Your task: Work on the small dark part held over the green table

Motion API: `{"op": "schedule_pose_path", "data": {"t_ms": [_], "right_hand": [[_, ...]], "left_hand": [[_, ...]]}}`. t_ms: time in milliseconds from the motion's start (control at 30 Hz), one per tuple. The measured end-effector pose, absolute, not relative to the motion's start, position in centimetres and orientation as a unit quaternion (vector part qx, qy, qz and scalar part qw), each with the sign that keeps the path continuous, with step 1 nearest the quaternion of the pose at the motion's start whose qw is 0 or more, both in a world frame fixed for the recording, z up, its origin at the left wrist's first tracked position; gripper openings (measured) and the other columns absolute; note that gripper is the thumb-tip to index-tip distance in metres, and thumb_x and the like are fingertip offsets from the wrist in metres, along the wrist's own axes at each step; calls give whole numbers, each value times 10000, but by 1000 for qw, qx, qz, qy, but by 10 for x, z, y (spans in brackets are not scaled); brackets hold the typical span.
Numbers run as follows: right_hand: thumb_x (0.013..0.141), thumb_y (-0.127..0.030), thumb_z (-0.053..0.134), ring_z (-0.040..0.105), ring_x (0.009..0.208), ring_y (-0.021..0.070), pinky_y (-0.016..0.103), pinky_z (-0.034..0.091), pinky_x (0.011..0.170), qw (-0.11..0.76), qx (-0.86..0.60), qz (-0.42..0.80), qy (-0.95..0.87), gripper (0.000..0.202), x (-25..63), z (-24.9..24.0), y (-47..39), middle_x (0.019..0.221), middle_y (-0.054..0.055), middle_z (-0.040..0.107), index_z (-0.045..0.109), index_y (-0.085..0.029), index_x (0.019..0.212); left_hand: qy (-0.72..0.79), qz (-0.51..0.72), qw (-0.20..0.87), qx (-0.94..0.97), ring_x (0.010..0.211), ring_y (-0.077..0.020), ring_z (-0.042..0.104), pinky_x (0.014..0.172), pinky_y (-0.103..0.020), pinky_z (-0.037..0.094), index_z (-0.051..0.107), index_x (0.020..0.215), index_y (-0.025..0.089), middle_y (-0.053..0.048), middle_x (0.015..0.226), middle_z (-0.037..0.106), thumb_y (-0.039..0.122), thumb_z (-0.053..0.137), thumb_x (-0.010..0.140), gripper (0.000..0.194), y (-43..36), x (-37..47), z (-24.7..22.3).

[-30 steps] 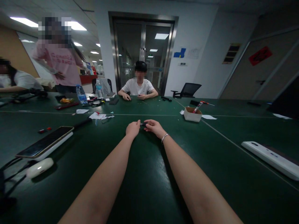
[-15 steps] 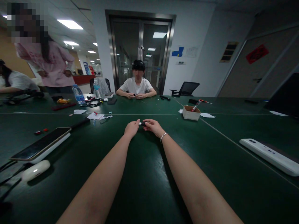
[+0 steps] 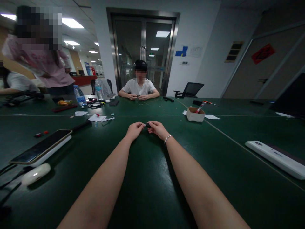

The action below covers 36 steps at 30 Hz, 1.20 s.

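Observation:
A small black object with a silver end (image 3: 147, 125) lies level between my hands, just above the green table (image 3: 152, 178); its exact kind is too small to make out. The fingertips of my left hand (image 3: 135, 131) pinch its silver end. On the other side, my right hand (image 3: 157, 129) grips the black part between thumb and fingers, with a bracelet (image 3: 167, 139) round the wrist. Both hands are closed, and the fingers cover part of the object.
To the left are a phone (image 3: 44, 144) on a white block and a white rounded device (image 3: 36, 174) with cables. A small box (image 3: 195, 115) holding a pen-like item stands ahead right. A white device (image 3: 274, 159) lies far right. Across the table sits a person (image 3: 140, 87); another person (image 3: 51, 71) stands left.
The left hand's fingers have shifted slightly and now pinch at the silver end's tip. The black object has moved a little to the right. The standing person has shifted left.

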State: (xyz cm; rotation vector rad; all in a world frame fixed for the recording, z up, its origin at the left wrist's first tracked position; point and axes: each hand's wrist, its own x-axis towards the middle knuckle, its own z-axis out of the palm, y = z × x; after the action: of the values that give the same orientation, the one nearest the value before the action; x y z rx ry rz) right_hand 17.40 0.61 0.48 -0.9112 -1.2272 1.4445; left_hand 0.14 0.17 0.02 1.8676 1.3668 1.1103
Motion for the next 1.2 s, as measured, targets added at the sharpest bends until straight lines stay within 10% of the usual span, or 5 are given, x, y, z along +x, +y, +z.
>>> {"op": "schedule_pose_path", "data": {"t_ms": [1200], "right_hand": [[859,-120,554,552,463,54,170,490,466,460,-405,519,-597,177,172,3,9,671,-13,602,652,-135,1005]], "left_hand": [[507,428,303,684,685,-141,596,638,-261,451,666,883,180,-33,773,673,403,534,811,269,7,-2,-6]]}}
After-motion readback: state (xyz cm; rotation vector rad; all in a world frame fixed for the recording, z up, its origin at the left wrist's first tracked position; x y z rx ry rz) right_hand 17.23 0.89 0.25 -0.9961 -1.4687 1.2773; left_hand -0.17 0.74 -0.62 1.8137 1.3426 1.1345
